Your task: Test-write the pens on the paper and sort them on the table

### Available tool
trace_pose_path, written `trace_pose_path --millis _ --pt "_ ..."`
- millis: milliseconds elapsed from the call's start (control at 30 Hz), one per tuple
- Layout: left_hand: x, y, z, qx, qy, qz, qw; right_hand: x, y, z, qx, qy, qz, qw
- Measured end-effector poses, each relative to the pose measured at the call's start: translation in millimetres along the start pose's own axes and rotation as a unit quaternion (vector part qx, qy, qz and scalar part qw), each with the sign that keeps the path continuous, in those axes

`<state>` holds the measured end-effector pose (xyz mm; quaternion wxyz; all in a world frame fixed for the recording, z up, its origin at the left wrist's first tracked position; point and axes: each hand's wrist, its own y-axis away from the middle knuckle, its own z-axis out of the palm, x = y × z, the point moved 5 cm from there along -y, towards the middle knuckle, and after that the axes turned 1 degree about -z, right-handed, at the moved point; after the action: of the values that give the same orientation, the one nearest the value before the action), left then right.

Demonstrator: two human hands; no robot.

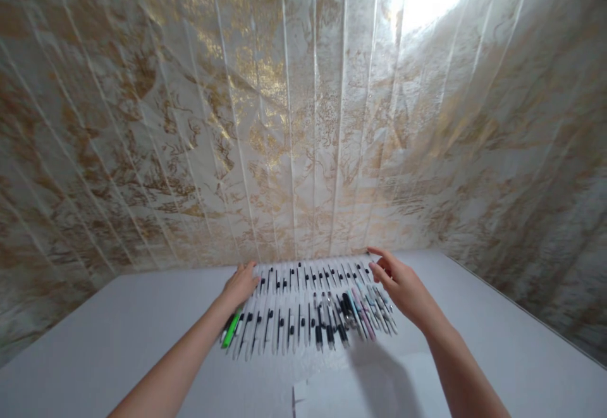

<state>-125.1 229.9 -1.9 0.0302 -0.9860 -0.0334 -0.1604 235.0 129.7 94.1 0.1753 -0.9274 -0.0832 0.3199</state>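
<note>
Two rows of pens lie side by side on the white table. My left hand (243, 284) rests at the left end of the back row (284, 277), thumb and fingers apart, touching or close to the outermost pens. At that row's right end is my right hand (396, 279), its index finger stretched out and thumb apart, the other fingers curled. The front row holds clear pens with black clips (279, 332), then several thicker black pens (331, 336) and pale coloured pens (363, 317). A bright green pen-like item (231, 329) lies at the front row's left end, beside my left wrist.
A white sheet or flat board (341, 393) lies at the near edge, with a small dark mark on its left side. Behind the table (95, 329) hangs a pleated, gold-patterned curtain (294, 121), close to the back row. My right arm's shadow falls across the front.
</note>
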Motion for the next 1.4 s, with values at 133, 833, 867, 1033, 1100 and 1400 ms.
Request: trace_pose_path --millis 133,833,867,1033,1100,1400 --pt "-0.4 -8.1 10.0 -0.010 -0.030 -0.018 0.999 -0.5 7.9 -12.1 0.027 -0.047 0.006 0.999" --pt "-17.3 -24.9 12.8 -0.044 -0.124 -0.025 0.991 6.0 13.8 -23.0 -0.016 -0.059 0.028 0.998" --pt "-17.5 -25.5 12.2 -0.042 -0.127 -0.026 0.991 5.6 13.8 -22.3 -0.020 -0.059 0.028 0.998" --pt "-17.4 -24.6 9.2 -0.034 -0.143 -0.027 0.989 4.6 14.8 -21.0 -0.030 -0.058 0.022 0.998" --pt "-15.4 -22.3 9.2 -0.034 -0.149 -0.023 0.988 3.4 15.3 -20.3 -0.035 -0.060 0.022 0.997" --pt "-6.6 -16.5 7.4 0.003 -0.183 -0.044 0.982 -0.4 17.3 -16.0 -0.063 -0.057 0.025 0.996"
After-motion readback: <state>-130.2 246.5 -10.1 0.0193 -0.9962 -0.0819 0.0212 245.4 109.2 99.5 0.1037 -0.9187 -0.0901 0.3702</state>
